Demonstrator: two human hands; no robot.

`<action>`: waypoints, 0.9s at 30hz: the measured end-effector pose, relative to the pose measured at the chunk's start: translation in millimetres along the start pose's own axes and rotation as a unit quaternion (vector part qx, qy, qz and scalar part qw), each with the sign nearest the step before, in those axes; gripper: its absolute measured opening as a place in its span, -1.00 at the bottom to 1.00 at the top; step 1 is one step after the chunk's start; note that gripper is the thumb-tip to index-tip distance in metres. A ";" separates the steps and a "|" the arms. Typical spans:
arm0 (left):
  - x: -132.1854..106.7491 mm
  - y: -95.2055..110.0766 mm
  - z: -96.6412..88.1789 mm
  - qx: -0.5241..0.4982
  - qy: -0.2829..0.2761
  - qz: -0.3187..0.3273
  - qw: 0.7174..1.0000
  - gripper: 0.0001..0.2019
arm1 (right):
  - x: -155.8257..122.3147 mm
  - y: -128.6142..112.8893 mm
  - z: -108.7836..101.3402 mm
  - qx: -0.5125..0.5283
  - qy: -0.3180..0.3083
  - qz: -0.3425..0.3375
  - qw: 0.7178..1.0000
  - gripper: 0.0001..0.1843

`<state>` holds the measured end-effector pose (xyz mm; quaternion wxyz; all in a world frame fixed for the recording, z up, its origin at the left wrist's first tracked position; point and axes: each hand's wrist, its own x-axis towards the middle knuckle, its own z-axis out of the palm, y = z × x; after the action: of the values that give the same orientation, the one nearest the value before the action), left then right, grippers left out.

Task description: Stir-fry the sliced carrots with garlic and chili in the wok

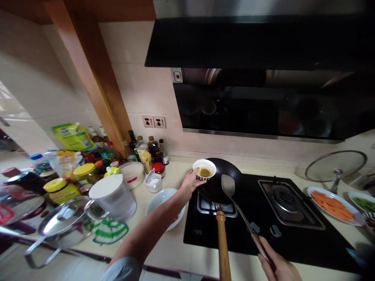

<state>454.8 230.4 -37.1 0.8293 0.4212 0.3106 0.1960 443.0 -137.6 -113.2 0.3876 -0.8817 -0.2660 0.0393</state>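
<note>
A kitchen: range hood [243, 43] at upper right, gas hob [249, 199] below it bearing a wok [230, 168], seasoning bottles [152, 146] left of centre.

Left hand [191, 181] stretched forward, pinching — right hand [277, 262] lower, curled.

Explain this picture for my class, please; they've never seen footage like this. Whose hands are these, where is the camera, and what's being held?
There is no machine here, just a person's two bare hands. The single camera is worn on their head, looking forward and down. The left hand holds a small bowl with something yellowish-brown inside, over a black wok. The right hand grips a long spatula, its blade at the wok. The wok sits on the black hob's left burner. On the counter, a plate of orange slices lies right of the hob; bottles, jars and a lidded steel pot crowd the left.
</note>
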 end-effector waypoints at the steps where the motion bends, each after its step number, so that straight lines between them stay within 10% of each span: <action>1: 0.3 0.3 0.7 0.000 -0.002 0.004 1.000 -0.54 | 3.1 -1.5 -2.1 -0.048 -0.014 -0.027 0.998 -0.43; 8: -5.2 0.3 3.8 0.018 -0.010 0.004 1.000 -0.58 | 12.9 -44.9 -0.6 -0.208 -0.001 -0.063 0.976 -0.46; 27: 17.7 10.7 -43.1 -0.018 0.036 0.017 0.999 -0.65 | 29.7 -51.7 -35.3 0.072 0.019 0.047 0.996 -0.38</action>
<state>437.8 271.7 -54.0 0.8215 0.4041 0.3297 0.2304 455.5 -117.3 -48.2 0.4529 -0.8635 -0.2137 0.0595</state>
